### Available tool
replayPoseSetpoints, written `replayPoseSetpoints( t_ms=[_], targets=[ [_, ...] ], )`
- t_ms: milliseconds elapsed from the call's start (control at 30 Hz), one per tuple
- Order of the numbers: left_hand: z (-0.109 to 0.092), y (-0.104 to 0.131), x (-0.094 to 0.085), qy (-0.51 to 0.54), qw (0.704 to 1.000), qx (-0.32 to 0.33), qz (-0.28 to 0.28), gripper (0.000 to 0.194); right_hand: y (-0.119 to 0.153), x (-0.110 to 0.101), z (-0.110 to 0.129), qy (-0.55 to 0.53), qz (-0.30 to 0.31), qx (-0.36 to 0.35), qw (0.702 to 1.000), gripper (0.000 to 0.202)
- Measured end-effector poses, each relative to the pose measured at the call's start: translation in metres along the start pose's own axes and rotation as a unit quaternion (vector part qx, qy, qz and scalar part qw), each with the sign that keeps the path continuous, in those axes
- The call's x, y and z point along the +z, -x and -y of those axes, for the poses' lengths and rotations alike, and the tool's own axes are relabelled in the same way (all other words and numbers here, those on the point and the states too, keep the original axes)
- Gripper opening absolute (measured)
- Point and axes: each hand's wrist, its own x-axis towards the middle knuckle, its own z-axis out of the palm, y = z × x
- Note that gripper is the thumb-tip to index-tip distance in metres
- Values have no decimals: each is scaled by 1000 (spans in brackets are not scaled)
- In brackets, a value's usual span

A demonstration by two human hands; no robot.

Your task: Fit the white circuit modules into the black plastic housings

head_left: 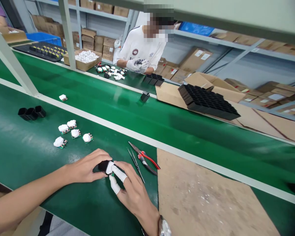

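My left hand (88, 166) is wrapped round a black housing (103, 166) above the green table. White finger cots cover two fingertips of my right hand (130, 183), which pinch a circuit board with a white top (109, 167) at the housing's open end. Part of the board's green edge shows between the fingers. Several white-topped boards (75, 133) lie up and left of my hands. Three black housings (31, 113) stand farther left. To the right of my hands are metal tweezers (136, 165) and red-handled pliers (144, 158).
A brown board (206, 193) covers the table at the right. Beyond the pale rail (108, 122) runs a green belt with a black housing (145, 96) on it. A person (142, 49) in white gloves works across it, beside stacked black housings (207, 101). Slanted posts rise at left.
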Motion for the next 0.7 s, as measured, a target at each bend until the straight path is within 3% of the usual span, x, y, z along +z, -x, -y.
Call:
replayPoseSetpoints(
  t_ms=[167,333,533,700],
  targets=[
    [0,3,4,31,998,-50,19,54,-4,-5,2,1,47,22,999,37],
    [4,1,0,34,998,-54,24,54,-2,-2,1,5,89,35,995,25],
    [-3,7,-2,29,992,-115,50,50,9,10,-7,-16,49,61,997,43],
    [-2,11,1,-29,999,-21,18,31,6,8,-7,15,61,57,996,34]
  ],
)
